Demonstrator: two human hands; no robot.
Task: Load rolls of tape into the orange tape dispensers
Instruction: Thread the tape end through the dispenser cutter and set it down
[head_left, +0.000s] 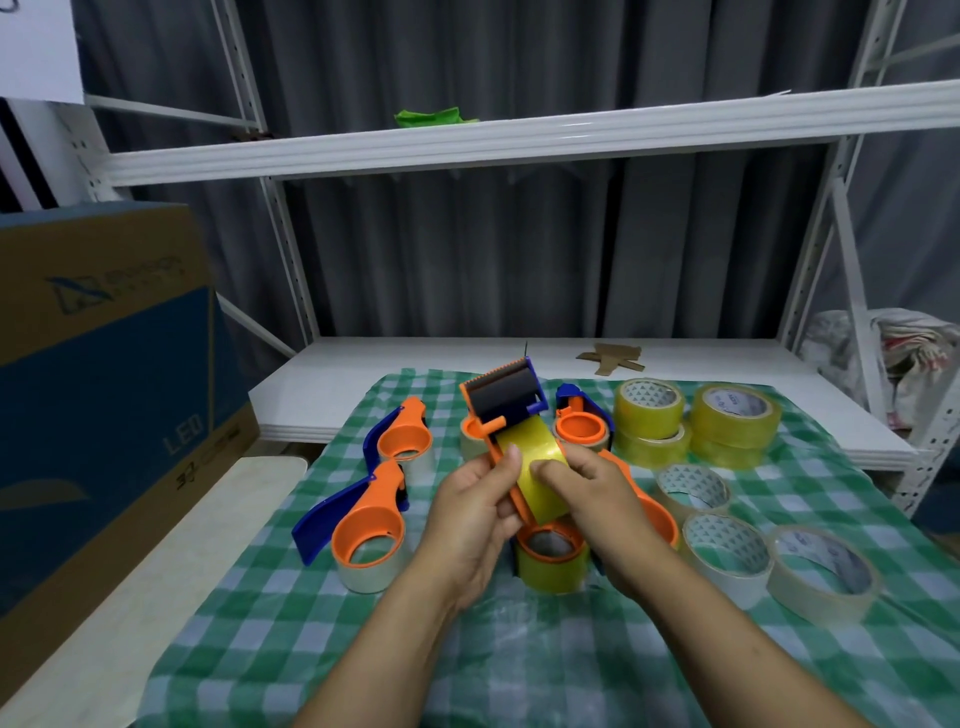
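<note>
Orange dispenser (487, 432) left grip (470, 512); yellow roll (535, 470) right grip (597, 499).

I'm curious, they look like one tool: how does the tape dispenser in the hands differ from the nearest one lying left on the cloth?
The held dispenser is raised in the left hand and right hand; the near-left dispenser lies flat on the checked cloth. The held dispenser carries a yellow tape roll, the near-left dispenser a whitish tape roll. Both are orange and blue.
</note>
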